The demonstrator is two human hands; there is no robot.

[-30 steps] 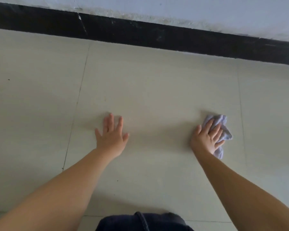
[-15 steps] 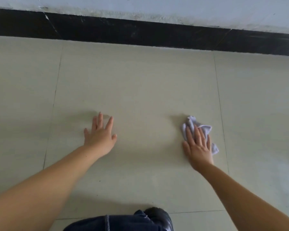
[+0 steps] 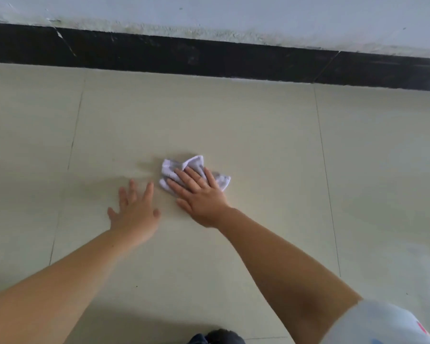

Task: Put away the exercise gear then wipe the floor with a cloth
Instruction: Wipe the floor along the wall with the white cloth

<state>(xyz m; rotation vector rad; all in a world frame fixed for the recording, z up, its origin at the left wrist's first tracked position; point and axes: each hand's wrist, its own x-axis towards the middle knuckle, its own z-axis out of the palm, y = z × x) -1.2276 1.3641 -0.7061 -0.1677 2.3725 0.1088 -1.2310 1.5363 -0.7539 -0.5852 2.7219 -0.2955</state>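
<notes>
A crumpled pale lilac cloth (image 3: 175, 168) lies on the beige tiled floor (image 3: 233, 125) near the middle of the view. My right hand (image 3: 200, 194) presses flat on the cloth with straight fingers that point up and to the left, covering its near part. My left hand (image 3: 134, 212) rests flat on the bare tile just to the left of it, fingers spread, a short gap from the cloth. No exercise gear is in view.
A black skirting board (image 3: 209, 55) runs along the foot of a pale wall (image 3: 233, 13) at the top. Tile joints run away from me on both sides. A dark knee or shoe (image 3: 219, 337) shows at the bottom edge.
My right hand has slid the cloth leftward across the tile, from far right to close beside my left hand. My left hand stays planted on the floor.
</notes>
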